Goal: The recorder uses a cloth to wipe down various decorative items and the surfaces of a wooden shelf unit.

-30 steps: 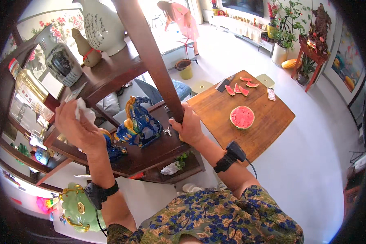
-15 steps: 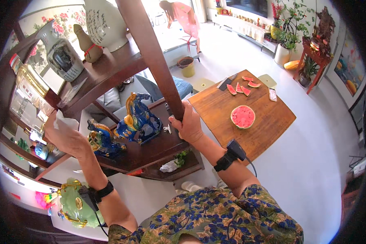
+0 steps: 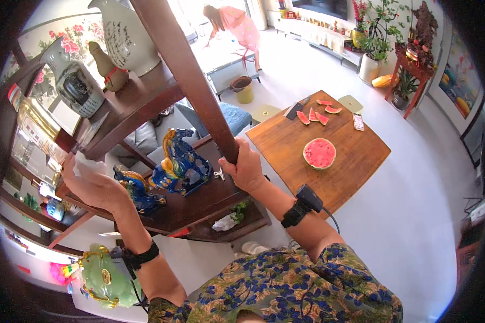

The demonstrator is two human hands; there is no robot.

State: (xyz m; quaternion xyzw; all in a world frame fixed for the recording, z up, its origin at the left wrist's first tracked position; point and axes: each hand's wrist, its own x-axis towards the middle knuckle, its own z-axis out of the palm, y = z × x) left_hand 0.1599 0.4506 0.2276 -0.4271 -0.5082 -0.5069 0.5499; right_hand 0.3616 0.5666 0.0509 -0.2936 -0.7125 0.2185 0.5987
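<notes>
My left hand (image 3: 98,188) is closed on a crumpled white tissue (image 3: 88,164) at the edge of a dark wooden display shelf (image 3: 140,99). Just above that hand lies the lower end of a bottle with a red cap and pale gold body (image 3: 43,121). My right hand (image 3: 248,166) wraps round the shelf's slanting upright post (image 3: 199,81). Between my hands, two blue and amber glazed horse figurines (image 3: 180,164) stand on a lower board. A small silver clip (image 3: 219,174) sits beside my right hand.
Above are a dark-patterned vase (image 3: 81,86), a gourd (image 3: 106,67) and a large white vase (image 3: 129,37). A green pot with gold trim (image 3: 106,277) stands lower left. Right, a wooden table (image 3: 355,156) holds cut watermelon (image 3: 319,153). Another person (image 3: 237,27) bends over far back.
The view has shifted slightly. My left hand, with the tissue, has moved a little right and down against the shelf. My right hand keeps its grip on the post.
</notes>
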